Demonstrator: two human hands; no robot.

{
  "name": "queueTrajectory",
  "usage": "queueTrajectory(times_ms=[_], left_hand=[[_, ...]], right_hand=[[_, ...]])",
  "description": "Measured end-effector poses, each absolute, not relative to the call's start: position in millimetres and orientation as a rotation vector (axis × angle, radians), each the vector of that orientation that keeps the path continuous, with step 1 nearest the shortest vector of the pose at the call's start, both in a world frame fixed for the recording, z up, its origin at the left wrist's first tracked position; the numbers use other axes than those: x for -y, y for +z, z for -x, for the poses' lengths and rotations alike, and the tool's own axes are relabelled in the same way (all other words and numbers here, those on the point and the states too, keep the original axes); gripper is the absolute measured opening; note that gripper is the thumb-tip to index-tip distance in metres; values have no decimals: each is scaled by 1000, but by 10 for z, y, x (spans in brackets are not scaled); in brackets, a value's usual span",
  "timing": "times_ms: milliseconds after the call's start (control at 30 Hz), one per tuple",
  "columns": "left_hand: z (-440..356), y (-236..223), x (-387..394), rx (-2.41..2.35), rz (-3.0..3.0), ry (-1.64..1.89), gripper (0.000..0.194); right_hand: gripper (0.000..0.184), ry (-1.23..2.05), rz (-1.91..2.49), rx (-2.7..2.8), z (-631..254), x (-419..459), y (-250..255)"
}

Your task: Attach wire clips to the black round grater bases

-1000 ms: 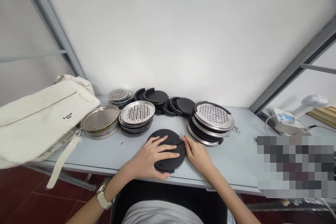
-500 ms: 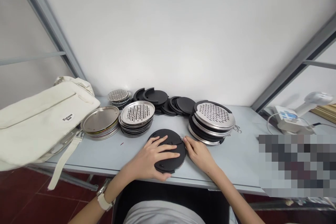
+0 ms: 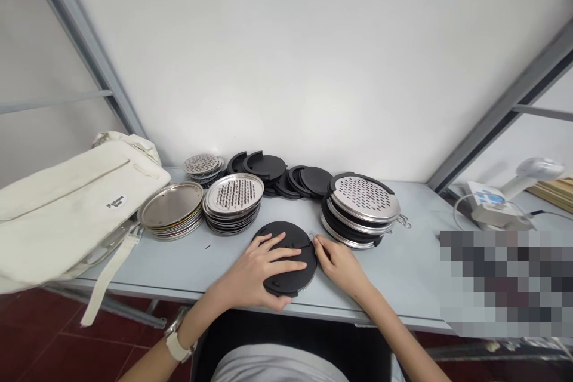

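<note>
A round black disc (image 3: pixel 286 237) lies flat near the table's front edge. My left hand (image 3: pixel 259 271) rests on top of it with fingers spread flat, holding it down. My right hand (image 3: pixel 341 264) is at the disc's right rim, its fingertips pinched on a small metal ring or clip (image 3: pixel 311 238) there. Just right of the disc stands a stack of black-and-steel round graters (image 3: pixel 362 206) topped by a perforated steel plate.
Stacks of plain steel plates (image 3: pixel 172 207), perforated steel plates (image 3: pixel 233 197), small perforated discs (image 3: pixel 202 163) and loose black covers (image 3: pixel 277 172) line the back of the grey table (image 3: pixel 179 259). A cream bag (image 3: pixel 67 203) lies left. A white device (image 3: pixel 505 200) sits right.
Both hands stay on the black disc. Only the view shifts slightly.
</note>
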State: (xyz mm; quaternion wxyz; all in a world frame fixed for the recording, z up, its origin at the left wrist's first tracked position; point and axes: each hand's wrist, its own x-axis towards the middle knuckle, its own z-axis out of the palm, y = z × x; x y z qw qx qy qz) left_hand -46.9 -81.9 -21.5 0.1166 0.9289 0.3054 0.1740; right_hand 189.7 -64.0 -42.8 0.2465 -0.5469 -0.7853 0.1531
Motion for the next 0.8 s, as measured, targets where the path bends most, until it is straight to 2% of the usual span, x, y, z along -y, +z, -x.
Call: queueTrajectory(times_ms=[300, 800], left_hand=[[458, -215, 811, -982, -2704, 528, 67], [495, -166, 829, -837, -2653, 473, 65]], right_hand=[[35, 472, 1467, 2157, -1925, 680, -463], [36, 432, 1469, 2143, -1911, 673, -446]])
